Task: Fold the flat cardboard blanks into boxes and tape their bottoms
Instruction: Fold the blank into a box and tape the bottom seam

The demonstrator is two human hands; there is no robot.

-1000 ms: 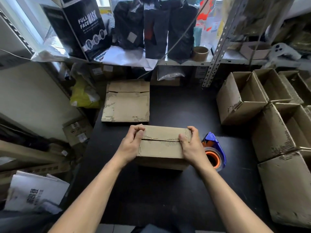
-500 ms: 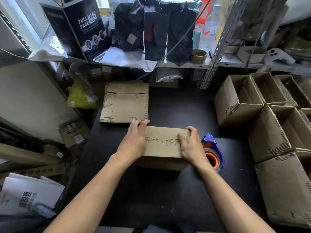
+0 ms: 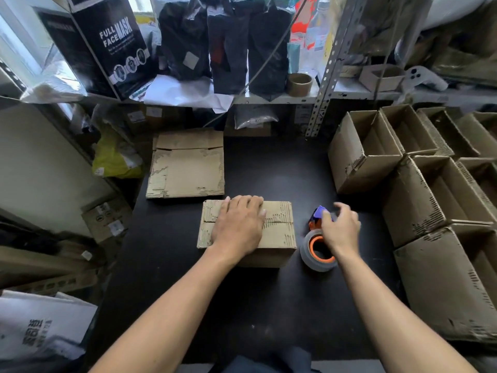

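The left hand (image 3: 240, 224) lies flat, fingers straight, on the upturned bottom of the box (image 3: 274, 230), pressing the two flaps closed so that their seam stays shut while the tape is fetched. The right hand (image 3: 341, 230) grasps nothing yet: its fingers are loosely curled and hover over the tape dispenser (image 3: 318, 244), which stands just right of the box; whether a fingertip already touches its blue top I cannot tell. The dispenser sits close beside the box, probably so that one hand can reach it without the other letting go of the flaps.

The box stands on the black table (image 3: 269, 305), near its middle. Behind the box, a little to its left, lies a stack of flat blanks (image 3: 188, 168), waiting to be folded. Well to the right of the box stand finished boxes (image 3: 371, 157), open side up, some stacked.

Half a second ago both hands were on the box, the right one gripping its right edge and the left one further toward the left side. Since then the right hand has left the box for the dispenser, and the left has slid toward the middle of the flaps.
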